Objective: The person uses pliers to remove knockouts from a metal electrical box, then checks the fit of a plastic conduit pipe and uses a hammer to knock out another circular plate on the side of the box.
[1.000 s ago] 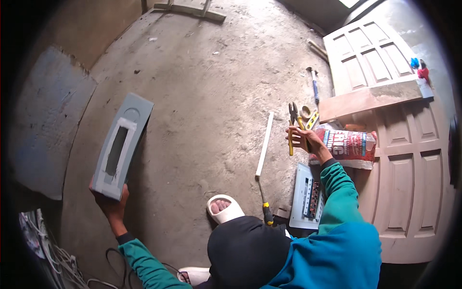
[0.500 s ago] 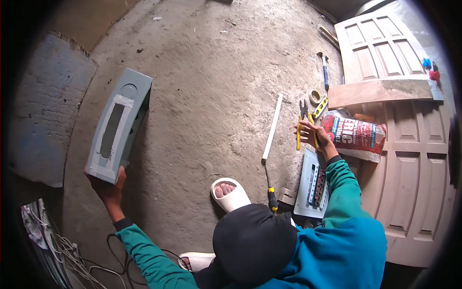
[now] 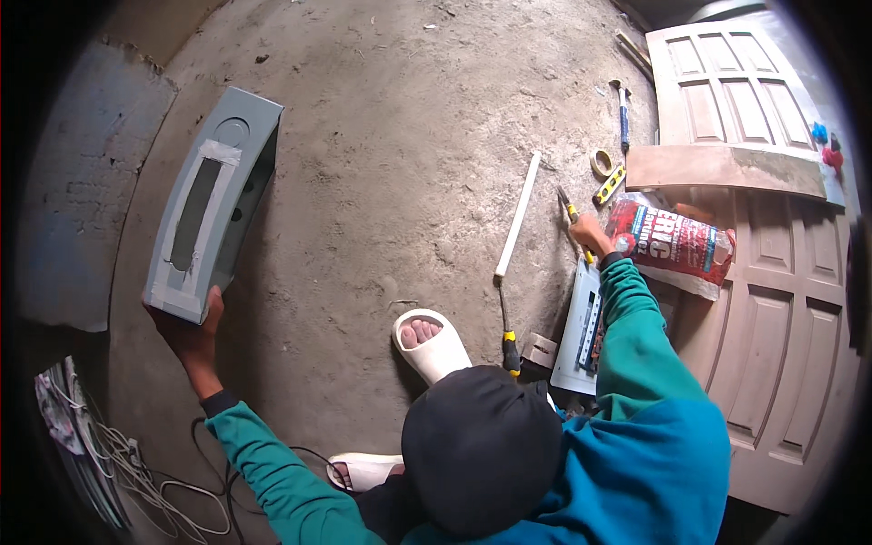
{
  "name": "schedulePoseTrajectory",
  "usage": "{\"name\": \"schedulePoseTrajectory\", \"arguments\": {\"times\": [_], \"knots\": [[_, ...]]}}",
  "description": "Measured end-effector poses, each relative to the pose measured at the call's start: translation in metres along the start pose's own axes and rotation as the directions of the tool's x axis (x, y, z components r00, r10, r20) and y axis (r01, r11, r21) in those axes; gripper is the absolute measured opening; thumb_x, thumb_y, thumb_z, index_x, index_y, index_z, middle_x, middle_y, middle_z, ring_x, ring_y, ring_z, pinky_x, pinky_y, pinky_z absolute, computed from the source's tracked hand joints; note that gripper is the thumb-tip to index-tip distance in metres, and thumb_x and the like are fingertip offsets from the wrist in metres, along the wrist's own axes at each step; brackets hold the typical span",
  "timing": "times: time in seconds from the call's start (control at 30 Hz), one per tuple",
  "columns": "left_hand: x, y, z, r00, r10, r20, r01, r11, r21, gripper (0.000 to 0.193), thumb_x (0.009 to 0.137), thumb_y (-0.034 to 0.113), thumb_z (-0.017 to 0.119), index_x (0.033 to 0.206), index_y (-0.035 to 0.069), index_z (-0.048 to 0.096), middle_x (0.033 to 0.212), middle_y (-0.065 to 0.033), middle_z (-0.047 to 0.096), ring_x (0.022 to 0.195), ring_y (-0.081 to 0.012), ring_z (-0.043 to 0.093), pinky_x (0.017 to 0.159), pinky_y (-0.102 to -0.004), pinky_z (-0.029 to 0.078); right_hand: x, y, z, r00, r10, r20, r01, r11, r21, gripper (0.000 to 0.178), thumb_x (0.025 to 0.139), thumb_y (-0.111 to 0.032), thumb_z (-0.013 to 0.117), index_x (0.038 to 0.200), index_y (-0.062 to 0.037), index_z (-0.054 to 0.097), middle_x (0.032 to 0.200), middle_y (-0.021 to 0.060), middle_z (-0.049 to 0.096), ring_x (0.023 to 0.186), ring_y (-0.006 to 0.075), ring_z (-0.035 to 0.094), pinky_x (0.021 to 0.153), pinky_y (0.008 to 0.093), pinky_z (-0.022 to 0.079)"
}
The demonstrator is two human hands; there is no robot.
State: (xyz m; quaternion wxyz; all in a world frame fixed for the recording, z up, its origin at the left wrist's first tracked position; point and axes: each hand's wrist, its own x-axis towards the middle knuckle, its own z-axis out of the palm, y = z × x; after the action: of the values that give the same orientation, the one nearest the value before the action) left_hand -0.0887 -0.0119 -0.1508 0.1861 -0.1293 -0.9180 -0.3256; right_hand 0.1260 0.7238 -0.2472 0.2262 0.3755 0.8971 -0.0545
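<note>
My left hand [image 3: 193, 341] grips the bottom end of a grey metal electrical box [image 3: 225, 204], thumb on its side. The box stands tilted, with a long slot in its face framed by pale tape. Over on the right, my right hand [image 3: 592, 234] is closed around yellow-handled pliers [image 3: 570, 209], whose jaws point up and away. Below that hand lies a grey panel cover with a row of breakers [image 3: 572, 336], partly hidden by my sleeve. A screwdriver [image 3: 510, 352] with a black and yellow handle rests left of the panel.
A white tube [image 3: 519, 218] lies on the concrete floor. Beyond the pliers are a tape roll [image 3: 594, 165], a yellow level [image 3: 609, 184] and a hammer [image 3: 624, 123]. A red bag [image 3: 677, 241] rests on wooden door panels [image 3: 763, 345]. Cables [image 3: 136, 468] sit lower left.
My right hand has gone from spread fingers at the pliers to a closed grip, and the pliers have turned. The left hand still holds the box, which appears slightly higher and further left.
</note>
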Motion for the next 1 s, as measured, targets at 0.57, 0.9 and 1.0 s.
{"name": "schedulePoseTrajectory", "arguments": {"times": [0.57, 0.9, 1.0], "knots": [[0.001, 0.003, -0.003, 0.997, -0.072, -0.033, 0.068, 0.993, -0.097, 0.089, 0.065, 0.035, 0.085, 0.131, -0.002, 0.039, 0.123, -0.0183, 0.048, 0.116, -0.0321, 0.049, 0.101, -0.0430, 0.039, -0.048, -0.046, -0.039, 0.931, -0.019, -0.364, -0.063, 0.975, -0.211, 0.025, 0.090, -0.018, 0.052, 0.097, -0.0044, 0.073, 0.094, 0.0229, 0.071, 0.090, 0.0393, 0.070, 0.076, 0.0517, 0.056], [0.000, -0.001, -0.007, 0.999, -0.046, 0.000, 0.046, 0.997, -0.059, 0.086, 0.071, 0.031, 0.083, 0.135, -0.003, 0.038, 0.130, -0.0203, 0.046, 0.122, -0.0349, 0.047, 0.105, -0.0447, 0.036, -0.020, -0.026, -0.044, 0.874, -0.414, -0.253, 0.234, 0.816, -0.529, 0.025, 0.089, -0.018, 0.052, 0.078, -0.0065, 0.073, 0.078, 0.0185, 0.071, 0.075, 0.0337, 0.072, 0.063, 0.0458, 0.057], [0.001, 0.004, -0.004, 0.999, -0.041, 0.025, 0.042, 0.998, -0.048, 0.086, 0.071, 0.032, 0.083, 0.136, -0.003, 0.038, 0.130, -0.0205, 0.046, 0.122, -0.0351, 0.047, 0.105, -0.0450, 0.036, -0.032, -0.016, -0.049, 0.918, -0.271, -0.290, 0.136, 0.901, -0.412, 0.023, 0.089, -0.016, 0.052, 0.088, -0.0018, 0.070, 0.079, 0.0199, 0.069, 0.075, 0.0374, 0.070, 0.065, 0.0494, 0.055]]}}
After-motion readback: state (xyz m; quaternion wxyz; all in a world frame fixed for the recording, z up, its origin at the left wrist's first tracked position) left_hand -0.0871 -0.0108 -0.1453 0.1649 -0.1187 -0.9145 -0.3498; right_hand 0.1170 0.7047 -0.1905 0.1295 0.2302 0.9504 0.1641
